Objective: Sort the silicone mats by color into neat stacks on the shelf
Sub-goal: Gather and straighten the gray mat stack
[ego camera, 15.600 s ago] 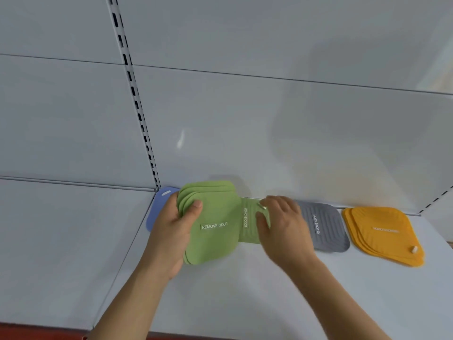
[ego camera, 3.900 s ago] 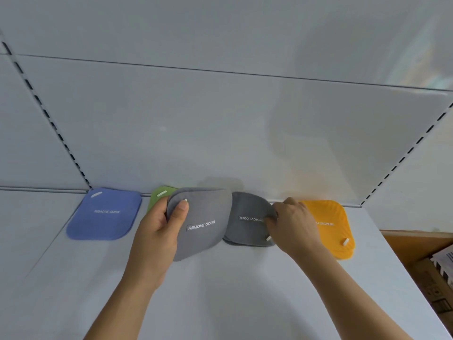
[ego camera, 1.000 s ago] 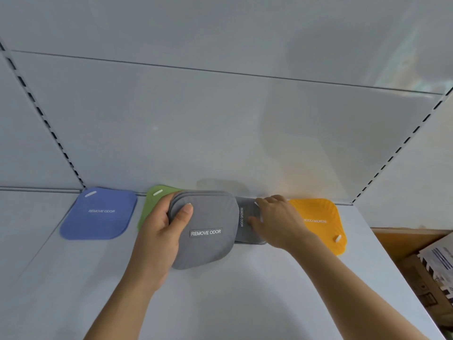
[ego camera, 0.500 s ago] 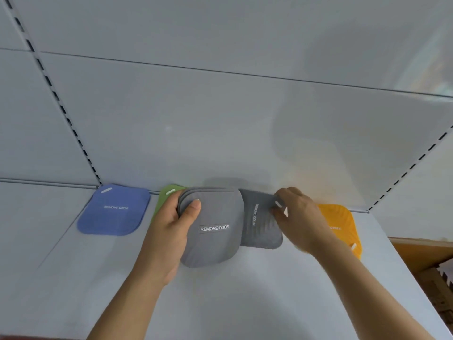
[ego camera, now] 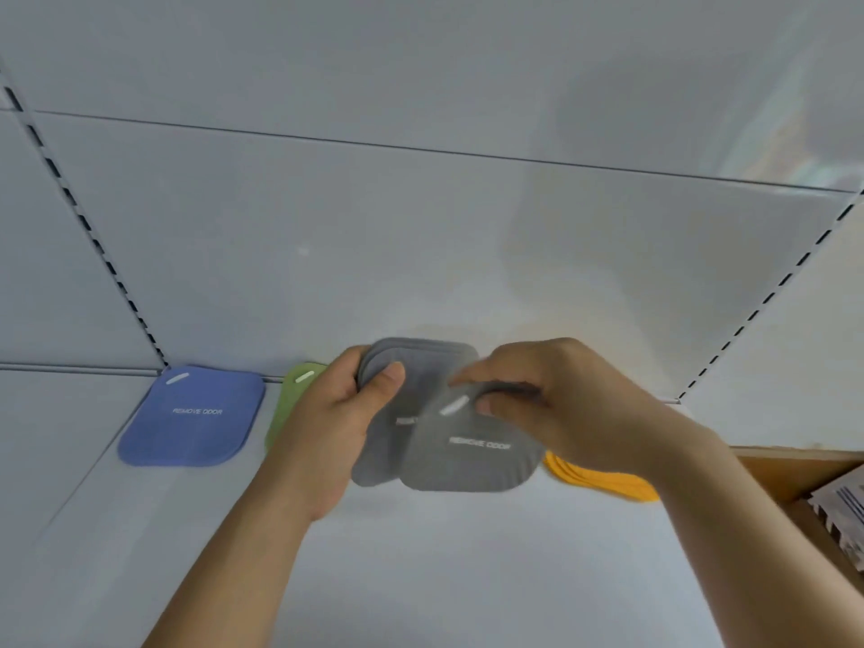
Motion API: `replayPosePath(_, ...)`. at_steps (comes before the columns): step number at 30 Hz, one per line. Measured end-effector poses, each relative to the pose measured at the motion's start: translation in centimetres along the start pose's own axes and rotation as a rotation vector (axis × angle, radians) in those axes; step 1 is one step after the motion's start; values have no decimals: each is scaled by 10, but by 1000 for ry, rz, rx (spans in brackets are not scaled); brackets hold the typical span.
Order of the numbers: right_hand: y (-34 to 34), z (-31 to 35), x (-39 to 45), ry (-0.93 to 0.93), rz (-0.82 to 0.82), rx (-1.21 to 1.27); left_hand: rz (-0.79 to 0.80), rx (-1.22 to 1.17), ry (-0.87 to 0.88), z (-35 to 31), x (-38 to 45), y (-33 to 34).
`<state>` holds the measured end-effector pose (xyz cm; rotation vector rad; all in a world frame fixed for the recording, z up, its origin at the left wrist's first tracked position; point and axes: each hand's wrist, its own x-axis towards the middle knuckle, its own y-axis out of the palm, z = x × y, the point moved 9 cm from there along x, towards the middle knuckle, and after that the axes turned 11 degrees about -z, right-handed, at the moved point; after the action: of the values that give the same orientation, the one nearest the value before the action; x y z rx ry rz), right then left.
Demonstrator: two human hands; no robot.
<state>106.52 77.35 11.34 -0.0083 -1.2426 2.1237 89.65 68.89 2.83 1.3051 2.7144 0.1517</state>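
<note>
The white shelf (ego camera: 421, 577) carries three settled colours along its far edge: a blue mat (ego camera: 191, 418) at the left, a green stack (ego camera: 292, 404) half hidden behind the left hand (ego camera: 327, 432), and a yellow stack (ego camera: 603, 481) peeking out low at the right. Above the middle, the left hand grips a fanned gray stack (ego camera: 411, 367), thumb curled over its front face and fingers behind. The right hand (ego camera: 561, 413) pinches a single gray mat (ego camera: 467, 460) by its top corner, near the white slot, thumb below and fingers on top. That mat hangs tilted, slotted corner up and far, printed face toward the camera, text running roughly left to right. My worry is the limp silicone: held by one corner, it may fold or land askew on the fanned pile, and the loose left grip could let lower mats slide out onto the shelf.
</note>
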Motion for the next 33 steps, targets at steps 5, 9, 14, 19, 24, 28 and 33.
replayPosePath(5, 10, -11, 4, 79, -204, 29, 94, -116, -135, 13, -14, 19)
replayPosePath(9, 22, -7, 0, 63, -166, 107, 42, -162, -184, 20, -11, 11)
replayPosePath(14, 26, -8, 4, 104, -255, 176, 39, -178, -188, 20, -14, 18)
replayPosePath(19, 29, -10, 1, 67, -398, 104, 38, -156, -156, 24, -19, 19)
replayPosePath(24, 32, -5, 0, 7, -451, 69, 90, 40, 64, 10, -19, 20)
replayPosePath(28, 20, -20, 0, -46, -547, -88, -21, 110, 155, 0, -13, 0)
replayPosePath(33, 55, -94, 4, 180, -86, -358, -114, 55, 145, -1, -4, -43)
